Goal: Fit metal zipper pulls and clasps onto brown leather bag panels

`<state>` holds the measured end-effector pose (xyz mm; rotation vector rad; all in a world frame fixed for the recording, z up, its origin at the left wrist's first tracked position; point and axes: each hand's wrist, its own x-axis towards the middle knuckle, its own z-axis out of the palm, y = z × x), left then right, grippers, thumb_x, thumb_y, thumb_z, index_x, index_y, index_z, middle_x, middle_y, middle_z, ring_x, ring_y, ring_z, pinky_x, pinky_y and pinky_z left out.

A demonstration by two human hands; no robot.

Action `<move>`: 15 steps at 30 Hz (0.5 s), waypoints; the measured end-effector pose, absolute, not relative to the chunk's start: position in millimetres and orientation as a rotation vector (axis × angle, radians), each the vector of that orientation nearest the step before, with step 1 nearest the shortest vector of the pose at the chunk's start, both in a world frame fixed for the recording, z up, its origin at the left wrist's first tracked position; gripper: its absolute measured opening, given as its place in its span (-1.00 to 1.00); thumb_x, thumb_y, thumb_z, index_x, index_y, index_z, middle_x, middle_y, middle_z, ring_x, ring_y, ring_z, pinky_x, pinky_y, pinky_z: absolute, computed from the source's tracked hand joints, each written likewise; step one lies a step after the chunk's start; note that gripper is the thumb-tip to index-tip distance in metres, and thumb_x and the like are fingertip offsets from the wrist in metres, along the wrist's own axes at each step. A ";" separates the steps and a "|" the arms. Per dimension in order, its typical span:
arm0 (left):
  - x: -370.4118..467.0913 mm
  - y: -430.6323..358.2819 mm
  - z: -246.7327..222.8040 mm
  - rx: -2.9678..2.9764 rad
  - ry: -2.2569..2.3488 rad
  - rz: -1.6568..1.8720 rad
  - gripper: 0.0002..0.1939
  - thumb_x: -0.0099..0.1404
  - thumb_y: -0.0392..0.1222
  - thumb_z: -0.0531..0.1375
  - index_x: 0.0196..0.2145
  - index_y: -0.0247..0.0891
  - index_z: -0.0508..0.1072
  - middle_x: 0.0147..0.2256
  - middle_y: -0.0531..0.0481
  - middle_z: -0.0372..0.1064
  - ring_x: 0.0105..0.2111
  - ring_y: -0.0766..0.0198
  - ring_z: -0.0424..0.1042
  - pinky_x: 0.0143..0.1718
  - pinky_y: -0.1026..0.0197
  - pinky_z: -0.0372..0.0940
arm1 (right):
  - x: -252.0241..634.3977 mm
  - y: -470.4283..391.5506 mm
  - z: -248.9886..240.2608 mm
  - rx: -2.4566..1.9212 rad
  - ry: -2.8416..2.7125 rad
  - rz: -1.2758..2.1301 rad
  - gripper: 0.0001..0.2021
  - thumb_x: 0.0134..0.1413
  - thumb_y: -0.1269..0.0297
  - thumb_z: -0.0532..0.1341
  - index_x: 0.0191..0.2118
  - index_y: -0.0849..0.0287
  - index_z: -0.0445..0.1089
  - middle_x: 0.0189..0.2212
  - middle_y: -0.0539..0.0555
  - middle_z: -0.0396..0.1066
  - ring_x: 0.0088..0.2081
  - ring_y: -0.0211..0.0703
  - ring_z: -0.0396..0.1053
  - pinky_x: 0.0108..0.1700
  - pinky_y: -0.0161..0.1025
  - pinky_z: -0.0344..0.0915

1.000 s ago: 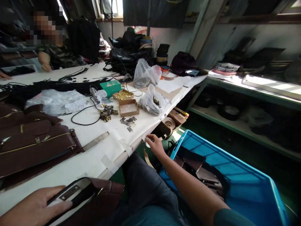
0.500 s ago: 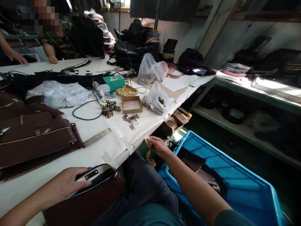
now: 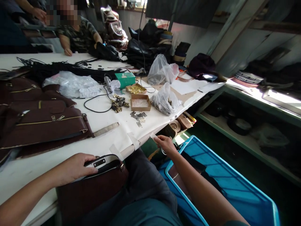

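My left hand point(image 3: 78, 168) grips the top edge of a dark brown bag point(image 3: 96, 191) that leans over my lap against the table's edge. Beside the thumb, a metal plate with a slot point(image 3: 99, 162) sits on the bag's pale and black top band. My right hand point(image 3: 166, 144) is closed, pinching a small whitish strip point(image 3: 153, 136) just off the table's front edge. Under its fingers shows a pale loop point(image 3: 163, 152) whose kind I cannot make out. A tan strip point(image 3: 154, 154) hangs lower, blurred.
Brown bag pieces point(image 3: 47, 125) lie on the white table point(image 3: 105, 141) at left. Beyond are small metal plates point(image 3: 138, 116), metal clasps point(image 3: 119, 103), a carton of clear bits point(image 3: 140, 103) and plastic bags point(image 3: 166, 100). A blue crate point(image 3: 235, 175) stands at right. A person point(image 3: 77, 37) sits opposite.
The view has swung left, so things appear further right. The tan strip beneath my right hand hangs less plainly in sight. The person opposite now handles black material. Both my hands keep their grip.
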<state>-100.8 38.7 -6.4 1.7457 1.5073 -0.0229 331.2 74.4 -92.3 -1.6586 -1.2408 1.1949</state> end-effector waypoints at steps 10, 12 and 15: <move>-102.6 34.4 2.6 1.548 1.440 0.131 -0.62 -0.01 0.07 0.43 -0.28 -0.21 0.62 -0.39 0.06 0.59 -0.33 0.09 0.51 -0.30 0.23 0.27 | 208.9 25.0 -2.8 -1.171 -1.896 1.054 -0.71 0.29 0.03 0.36 -0.34 0.14 0.57 -0.48 -0.04 0.46 -0.41 -0.21 0.36 -0.33 -0.28 0.21; -105.9 33.1 0.4 1.550 1.408 0.143 -0.61 -0.02 0.04 0.43 -0.25 -0.20 0.61 -0.37 0.07 0.60 -0.31 0.09 0.53 -0.30 0.23 0.29 | 170.8 18.1 -2.6 -1.105 -2.073 1.021 -0.77 0.30 0.08 0.37 -0.31 0.10 0.59 -0.42 -0.03 0.53 -0.36 -0.19 0.43 -0.29 -0.28 0.21; -111.3 31.6 -2.8 1.571 1.379 0.170 -0.62 -0.01 0.00 0.42 -0.24 -0.20 0.61 -0.36 0.07 0.61 -0.29 0.08 0.54 -0.28 0.23 0.30 | 137.1 18.3 -8.8 -1.185 -2.253 0.876 -0.80 0.32 0.08 0.35 -0.27 0.06 0.61 -0.33 0.02 0.61 -0.28 -0.12 0.49 -0.24 -0.25 0.19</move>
